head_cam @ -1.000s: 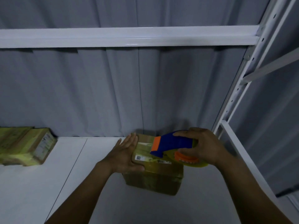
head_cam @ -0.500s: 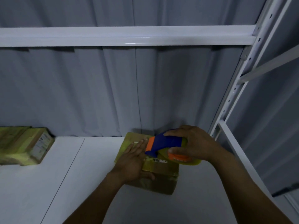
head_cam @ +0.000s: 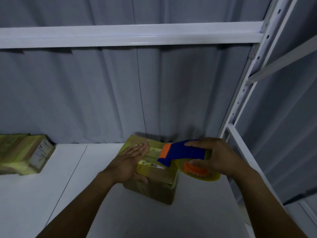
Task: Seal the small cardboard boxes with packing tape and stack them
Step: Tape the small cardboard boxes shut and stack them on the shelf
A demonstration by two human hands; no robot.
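One small box [head_cam: 154, 176], brown — yellow-taped, barcode label [head_cam: 155, 165]

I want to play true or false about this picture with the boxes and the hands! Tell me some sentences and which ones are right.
1. The left hand lies flat on top of the cardboard box. True.
2. The right hand holds green scissors. False: it grips a blue and orange tape dispenser.
3. The other boxes sit far to the left. True.
4. The cardboard box under the hands stands on top of a pile. False: it sits by itself on the white shelf.
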